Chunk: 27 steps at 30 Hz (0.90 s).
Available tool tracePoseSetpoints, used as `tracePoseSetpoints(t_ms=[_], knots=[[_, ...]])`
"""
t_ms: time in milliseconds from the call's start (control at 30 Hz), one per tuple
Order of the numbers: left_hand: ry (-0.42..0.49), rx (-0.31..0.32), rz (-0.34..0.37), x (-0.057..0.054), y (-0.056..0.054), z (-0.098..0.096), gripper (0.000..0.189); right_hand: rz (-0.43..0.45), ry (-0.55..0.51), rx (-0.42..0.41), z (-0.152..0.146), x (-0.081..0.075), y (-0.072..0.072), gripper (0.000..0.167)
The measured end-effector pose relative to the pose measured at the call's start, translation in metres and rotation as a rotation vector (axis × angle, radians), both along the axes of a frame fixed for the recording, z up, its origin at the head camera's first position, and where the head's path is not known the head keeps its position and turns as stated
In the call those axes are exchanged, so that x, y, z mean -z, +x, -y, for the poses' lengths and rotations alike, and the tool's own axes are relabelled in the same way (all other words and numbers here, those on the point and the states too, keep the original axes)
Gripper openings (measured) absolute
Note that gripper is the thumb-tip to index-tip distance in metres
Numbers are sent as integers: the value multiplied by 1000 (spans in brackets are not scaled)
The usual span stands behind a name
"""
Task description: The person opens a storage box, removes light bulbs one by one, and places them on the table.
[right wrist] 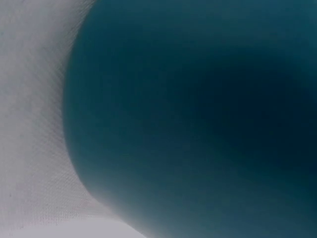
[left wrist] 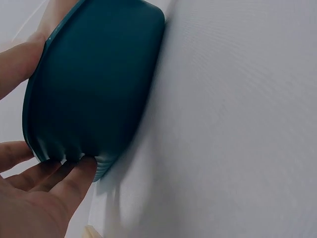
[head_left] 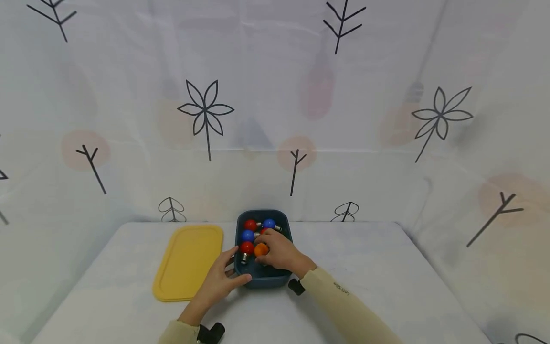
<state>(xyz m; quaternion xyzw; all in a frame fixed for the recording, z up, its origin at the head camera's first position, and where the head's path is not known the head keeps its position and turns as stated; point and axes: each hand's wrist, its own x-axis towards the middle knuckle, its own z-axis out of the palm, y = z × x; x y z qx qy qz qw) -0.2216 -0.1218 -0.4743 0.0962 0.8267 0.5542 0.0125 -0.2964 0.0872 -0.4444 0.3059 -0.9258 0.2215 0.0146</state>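
In the head view a dark teal tub (head_left: 265, 283) holds several round coloured light bulbs with metal screw bases. My right hand (head_left: 281, 251) reaches into it, thumb and fingers on either side of an orange light bulb (head_left: 261, 250). The base of that bulb is mostly hidden. My left hand (head_left: 216, 282) spans the tub's near left corner, fingertips touching the left side and thumb at the front. In the left wrist view its fingers (left wrist: 74, 183) rest against the tub wall (left wrist: 94, 84). The right wrist view shows only the tub's outer wall (right wrist: 148, 124) and white cloth.
A red bulb (head_left: 247, 247) and a blue bulb (head_left: 248, 235) lie along the tub's left side. Another red bulb (head_left: 250, 225) and blue bulb (head_left: 269, 223) lie at its far end. Left of the tub is a flat yellow tray (head_left: 186, 263) on the white-covered table (head_left: 365, 267).
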Motion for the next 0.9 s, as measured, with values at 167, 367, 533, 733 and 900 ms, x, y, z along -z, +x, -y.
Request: tracePoseSetpoints(t_ms=[167,367,533,733,900], knots=[[8,6,-9,1,-1,0,85,11,51,5,2,0,0,37],[0,-1,-9,2,-1,0,85,45,74,10,4,-1,1,37],[0,-5,8,0,0,-1,86,60,80,14,5,2,-1,38],[2,-4,4,0,1,-1,87,61,76,20,5,3,-2,37],[9,5,-9,1,1,0,86,65,65,21,5,3,-1,36]])
